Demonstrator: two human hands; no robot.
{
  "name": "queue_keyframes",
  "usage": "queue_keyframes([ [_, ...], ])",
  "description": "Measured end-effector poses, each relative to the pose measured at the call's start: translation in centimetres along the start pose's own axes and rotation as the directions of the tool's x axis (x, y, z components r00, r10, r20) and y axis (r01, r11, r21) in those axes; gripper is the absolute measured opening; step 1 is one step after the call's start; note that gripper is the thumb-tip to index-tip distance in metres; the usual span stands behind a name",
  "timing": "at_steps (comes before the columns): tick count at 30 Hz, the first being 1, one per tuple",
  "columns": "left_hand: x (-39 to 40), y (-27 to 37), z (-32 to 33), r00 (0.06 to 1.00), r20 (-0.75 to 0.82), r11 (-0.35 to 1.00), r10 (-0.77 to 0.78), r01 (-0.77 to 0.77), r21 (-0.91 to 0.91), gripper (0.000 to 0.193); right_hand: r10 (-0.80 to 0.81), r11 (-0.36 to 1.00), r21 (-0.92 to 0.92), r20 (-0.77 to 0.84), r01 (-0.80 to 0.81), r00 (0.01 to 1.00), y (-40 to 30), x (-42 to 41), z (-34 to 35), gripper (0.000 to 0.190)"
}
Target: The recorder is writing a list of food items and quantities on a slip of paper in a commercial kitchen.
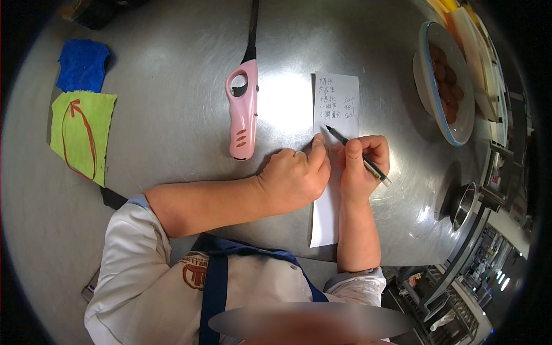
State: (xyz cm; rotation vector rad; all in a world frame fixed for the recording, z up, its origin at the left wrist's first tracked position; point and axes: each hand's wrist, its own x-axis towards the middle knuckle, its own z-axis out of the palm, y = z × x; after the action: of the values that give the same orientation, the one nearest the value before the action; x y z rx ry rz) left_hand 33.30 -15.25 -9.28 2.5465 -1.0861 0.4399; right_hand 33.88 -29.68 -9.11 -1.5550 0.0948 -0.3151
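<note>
A long strip of white paper (324, 220) lies on the steel tabletop, with several lines of handwriting near its far end. My right hand (362, 168) grips a dark pen (337, 134), its tip just below the last written line. My left hand (297, 174) rests across the paper's left edge; its index finger points forward onto the sheet and the other fingers are curled. Nothing shows in that hand, though its underside is hidden. To the left of the paper lies a pink utility lighter (244, 129) with a black nozzle pointing away from me.
A blue-rimmed white bowl (415, 82) of brown eggs (446, 86) stands at the far right. Nearer, a small steel bowl (465, 207) sits by the table's right edge. On the left lie a blue cloth (83, 64) and a green cloth (82, 133) bearing a red drawn arrow.
</note>
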Motion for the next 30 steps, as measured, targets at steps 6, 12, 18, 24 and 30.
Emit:
queue_keyframes([
  [6,0.1,-0.1,0.0,1.000,-0.004,0.999,-0.011,0.011,-0.046,0.028,0.028,0.999,-0.034,-0.010,-0.029,1.000,-0.2,0.0,0.3,0.025],
  [12,0.0,-0.1,0.1,1.000,-0.004,0.997,-0.019,0.018,-0.070,0.027,0.026,0.998,-0.062,-0.018,-0.027,0.999,-0.7,0.2,0.9,0.023],
  [18,0.0,-0.1,0.1,1.000,-0.008,0.996,-0.029,0.028,-0.083,0.027,0.018,1.000,-0.004,0.030,-0.018,0.999,-0.6,0.2,0.7,0.025],
  [24,-0.1,0.0,0.1,1.000,0.002,0.998,-0.023,0.023,-0.062,0.028,-0.010,0.991,-0.132,0.002,0.010,1.000,-0.2,0.3,0.3,0.026],
  [30,0.0,-0.1,0.0,1.000,0.014,0.999,-0.016,0.016,-0.051,0.029,0.017,0.994,-0.112,-0.009,-0.018,1.000,-0.3,0.3,0.4,0.027],
])
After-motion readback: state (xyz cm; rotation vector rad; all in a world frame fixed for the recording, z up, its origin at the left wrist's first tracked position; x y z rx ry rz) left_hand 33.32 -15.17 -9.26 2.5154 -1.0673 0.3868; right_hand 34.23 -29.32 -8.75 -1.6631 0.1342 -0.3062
